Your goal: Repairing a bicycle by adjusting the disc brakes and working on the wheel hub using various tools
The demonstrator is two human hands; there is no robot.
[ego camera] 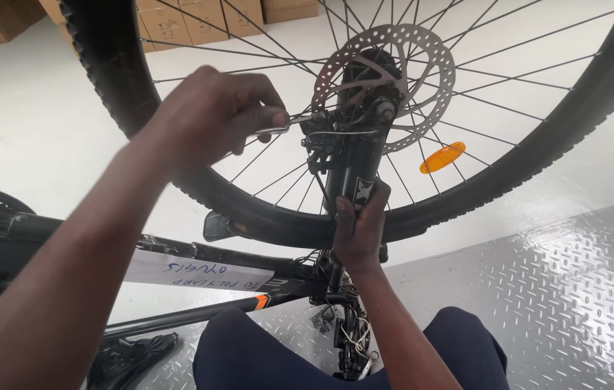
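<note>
An upside-down bicycle fills the view, its front wheel (538,137) raised in front of me. A perforated silver brake disc (422,54) sits at the hub. My left hand (213,115) pinches a thin silver hex key (281,130) whose tip meets the black brake caliper (325,137) beside the disc. My right hand (359,227) wraps around the black fork leg (361,173) just below the caliper. An orange reflector (442,157) is clipped to the spokes at the right.
The black bike frame (198,253) with a white paper label (191,273) runs across the lower left. Cardboard boxes (198,18) line the far wall. Grey diamond-plate flooring (567,289) lies at the right; my dark-trousered knees (249,357) are at the bottom.
</note>
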